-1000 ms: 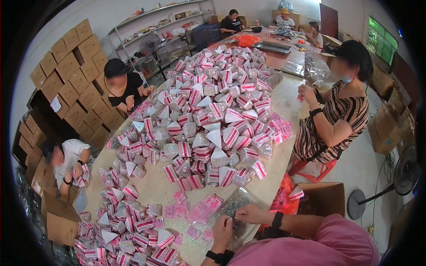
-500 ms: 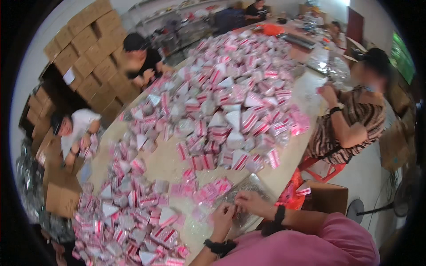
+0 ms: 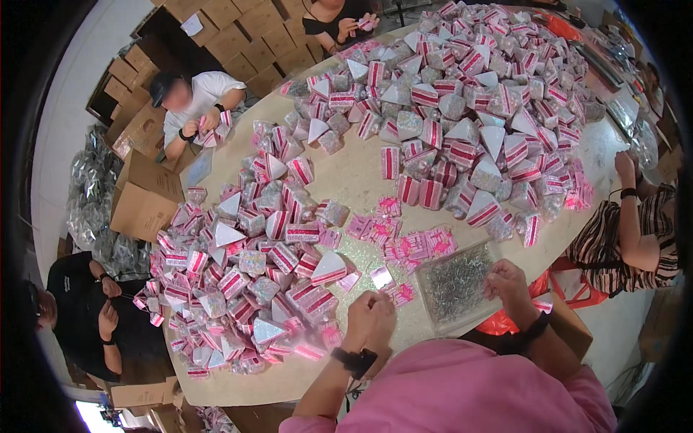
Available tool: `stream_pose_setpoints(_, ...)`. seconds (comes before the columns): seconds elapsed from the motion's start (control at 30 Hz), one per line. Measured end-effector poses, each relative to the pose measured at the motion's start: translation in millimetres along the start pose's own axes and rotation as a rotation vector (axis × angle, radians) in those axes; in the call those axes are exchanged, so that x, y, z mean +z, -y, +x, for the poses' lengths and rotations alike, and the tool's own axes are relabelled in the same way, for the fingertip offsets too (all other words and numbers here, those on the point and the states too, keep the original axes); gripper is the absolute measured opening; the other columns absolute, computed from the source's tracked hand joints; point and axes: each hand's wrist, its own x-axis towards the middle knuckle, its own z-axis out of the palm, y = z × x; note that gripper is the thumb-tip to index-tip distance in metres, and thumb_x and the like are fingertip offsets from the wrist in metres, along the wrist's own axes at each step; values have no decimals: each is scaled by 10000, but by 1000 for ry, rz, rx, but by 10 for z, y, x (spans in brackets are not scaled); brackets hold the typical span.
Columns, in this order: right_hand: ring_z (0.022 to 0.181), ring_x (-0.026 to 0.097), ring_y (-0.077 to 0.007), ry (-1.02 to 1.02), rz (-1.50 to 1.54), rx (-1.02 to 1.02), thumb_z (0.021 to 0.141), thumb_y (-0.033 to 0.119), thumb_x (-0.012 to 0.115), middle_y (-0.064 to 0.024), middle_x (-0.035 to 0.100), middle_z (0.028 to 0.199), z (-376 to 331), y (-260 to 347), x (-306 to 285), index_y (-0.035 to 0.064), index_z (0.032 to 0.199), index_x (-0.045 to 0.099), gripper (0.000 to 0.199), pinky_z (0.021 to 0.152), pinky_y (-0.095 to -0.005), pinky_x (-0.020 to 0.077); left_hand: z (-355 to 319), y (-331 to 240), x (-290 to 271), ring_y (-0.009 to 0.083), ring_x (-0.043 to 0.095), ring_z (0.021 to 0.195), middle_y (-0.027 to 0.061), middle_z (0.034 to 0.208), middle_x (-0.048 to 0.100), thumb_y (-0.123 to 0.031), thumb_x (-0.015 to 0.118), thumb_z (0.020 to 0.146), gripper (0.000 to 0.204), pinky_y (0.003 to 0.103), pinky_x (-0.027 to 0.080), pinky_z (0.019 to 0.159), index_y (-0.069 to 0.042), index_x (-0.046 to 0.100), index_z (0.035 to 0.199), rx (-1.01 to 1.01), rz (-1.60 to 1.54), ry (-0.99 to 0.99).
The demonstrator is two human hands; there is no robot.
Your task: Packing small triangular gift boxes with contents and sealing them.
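Observation:
My left hand [image 3: 369,319], with a dark watch at its wrist, is closed above the glittery table just left of a clear tray. Whatever its fingers hold is hidden. At the right rim of the tray [image 3: 431,307], my right hand [image 3: 510,286] has its fingers bent and drawn together over a heap of small silvery metal pieces [image 3: 455,281]. I cannot make out anything between those fingertips. Pink printed cards [image 3: 419,247] lie beyond the tray, and another pink card [image 3: 399,292] lies beside my left hand.
Wrapped pink-and-white cake-slice-shaped pieces [image 3: 245,278] are heaped to the left, with a larger heap [image 3: 476,123] at the back. Co-workers sit around the table [image 3: 346,169]. Cardboard boxes [image 3: 148,195] stand at the left. A red stool [image 3: 577,289] is at the right.
My hands were together over the tray; now they are apart, the right at its right side, the left beyond its left side. The view has turned toward the left.

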Motion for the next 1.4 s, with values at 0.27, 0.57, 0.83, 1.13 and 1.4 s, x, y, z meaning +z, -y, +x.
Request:
stream_pose_setpoints(0.27,555,562,-124,92,-87,90,834,63,547,-67,598,704,-8,-60,148,31,853,519,46,507,-239,453,476,-17,147,381,495,960,205,1001,513,-167,698,719,431,447,421,815,-13,495,1067,316,472,-166)
stream_pose_setpoints(0.57,540,577,-137,80,-121,77,831,45,559,-85,614,692,9,-107,184,18,841,521,47,484,-243,469,624,154,147,355,492,964,185,973,503,-198,781,619,447,429,439,818,-7,535,940,330,613,-205)
stream_pose_setpoints(0.83,576,561,-107,166,-98,64,821,57,588,-47,588,680,42,70,388,20,846,557,54,522,-234,456,533,243,19,212,521,704,101,777,534,-78,677,748,189,318,433,651,-11,544,865,285,162,-169)
stream_pose_setpoints(1.13,598,552,-82,318,-20,61,824,84,595,-12,569,693,68,308,794,27,869,561,81,530,-221,447,-123,-565,-140,214,614,861,127,978,635,2,604,819,90,319,490,747,-8,568,901,445,-142,-37)
stream_pose_setpoints(1.4,676,566,-72,304,-190,-144,821,82,624,-20,584,732,99,265,1020,0,868,603,97,548,-220,456,-325,-1050,-120,304,575,940,137,1042,598,60,642,731,221,374,470,779,-32,544,906,863,237,-74)
